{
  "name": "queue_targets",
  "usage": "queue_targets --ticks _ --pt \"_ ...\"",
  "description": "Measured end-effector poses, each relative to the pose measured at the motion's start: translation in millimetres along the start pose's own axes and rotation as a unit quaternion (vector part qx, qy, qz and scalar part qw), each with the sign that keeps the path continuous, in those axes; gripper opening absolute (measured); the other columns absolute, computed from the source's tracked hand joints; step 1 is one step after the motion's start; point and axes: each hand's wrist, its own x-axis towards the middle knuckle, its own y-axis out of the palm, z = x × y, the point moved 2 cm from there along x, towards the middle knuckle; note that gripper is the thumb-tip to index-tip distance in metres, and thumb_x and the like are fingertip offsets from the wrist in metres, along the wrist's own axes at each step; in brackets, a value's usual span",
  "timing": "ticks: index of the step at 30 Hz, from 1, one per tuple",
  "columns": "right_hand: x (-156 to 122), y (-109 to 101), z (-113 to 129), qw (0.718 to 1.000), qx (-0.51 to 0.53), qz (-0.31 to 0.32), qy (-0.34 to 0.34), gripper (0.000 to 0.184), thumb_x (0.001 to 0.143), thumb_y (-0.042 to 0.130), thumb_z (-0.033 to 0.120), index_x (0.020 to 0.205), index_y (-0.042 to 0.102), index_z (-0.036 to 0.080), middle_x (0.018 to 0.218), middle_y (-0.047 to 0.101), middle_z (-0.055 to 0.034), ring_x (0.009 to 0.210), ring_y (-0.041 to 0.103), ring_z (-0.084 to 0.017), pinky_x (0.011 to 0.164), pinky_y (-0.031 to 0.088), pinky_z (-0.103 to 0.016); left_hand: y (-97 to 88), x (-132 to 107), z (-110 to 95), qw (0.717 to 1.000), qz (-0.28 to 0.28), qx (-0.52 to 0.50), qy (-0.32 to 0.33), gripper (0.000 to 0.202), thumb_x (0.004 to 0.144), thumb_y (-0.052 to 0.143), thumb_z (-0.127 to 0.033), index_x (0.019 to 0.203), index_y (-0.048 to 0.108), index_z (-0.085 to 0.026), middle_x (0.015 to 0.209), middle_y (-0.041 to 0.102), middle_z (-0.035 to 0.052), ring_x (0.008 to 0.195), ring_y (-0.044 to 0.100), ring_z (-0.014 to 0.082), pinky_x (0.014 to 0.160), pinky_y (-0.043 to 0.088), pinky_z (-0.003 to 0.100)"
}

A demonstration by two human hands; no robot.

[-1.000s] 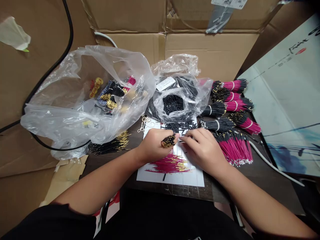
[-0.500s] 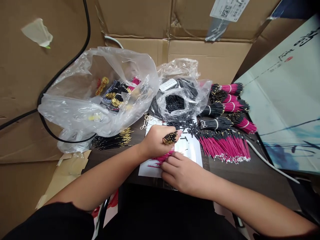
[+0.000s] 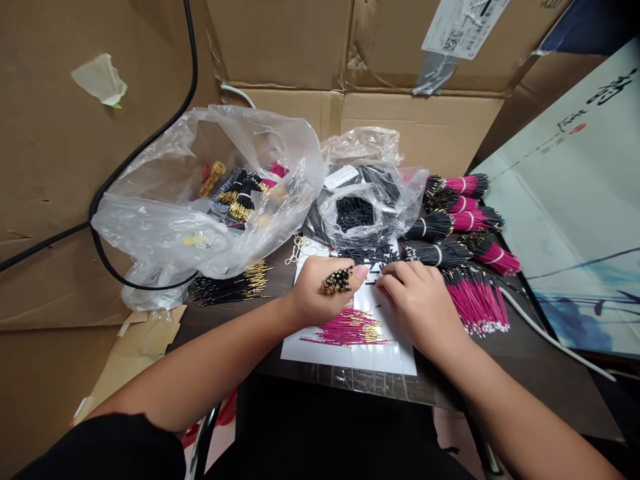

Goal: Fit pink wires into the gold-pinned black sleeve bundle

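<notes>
My left hand (image 3: pixel 313 290) is closed around a bundle of wires (image 3: pixel 337 281), whose black, gold-tipped ends point toward me. My right hand (image 3: pixel 425 300) is to its right, above the paper's edge, with fingers curled and fingertips together beside loose black tubes (image 3: pixel 367 255). What those fingertips hold, if anything, is hidden. Below the left hand, loose pink wires (image 3: pixel 350 328) with gold ends lie across a white sheet (image 3: pixel 300 357). Right of my right hand is a fan of pink wires (image 3: pixel 477 300) with black sleeves and silvery ends.
An open bag of black tubes (image 3: pixel 355 213) stands behind the hands. To its left, a large clear bag (image 3: pixel 150 213) holds wire bundles. Black wires (image 3: pixel 230 287) lie below that bag. Banded bundles (image 3: pixel 470 220) are stacked at right. Cardboard (image 3: pixel 280 47) walls the back; a black cable (image 3: pixel 130 157) hangs left.
My right hand has moved from the pink wires up and right to the loose black tubes, uncovering the pink wires. My left hand still grips its bundle. The view has shifted slightly.
</notes>
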Motion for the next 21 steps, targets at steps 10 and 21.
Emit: queue_targets --ticks 10,21 --pt "2.3 10.6 5.1 0.999 0.008 0.025 -0.024 0.009 0.089 0.050 0.017 0.084 0.057 0.017 0.083 0.057 -0.0050 0.081 0.045 -0.020 0.077 0.032 -0.035 1.5 0.4 -3.8 0.992 0.088 -0.082 -0.036 0.042 0.091 0.044 -0.027 0.055 0.026 -0.019 0.051 0.025 -0.0059 0.048 0.025 0.0067 0.047 0.024 0.025" --pt "-9.3 -23.9 15.0 0.926 0.267 -0.248 -0.101 0.047 0.078 0.068 0.027 0.120 0.055 0.011 0.117 0.058 -0.0143 0.107 0.055 -0.026 0.090 0.047 -0.043 11.7 -3.4 -7.2 0.887 0.249 -0.328 -0.208 0.033 0.087 0.055 -0.026 0.060 0.040 -0.016 0.052 0.037 -0.0071 0.049 0.032 0.0048 0.048 0.026 0.022"
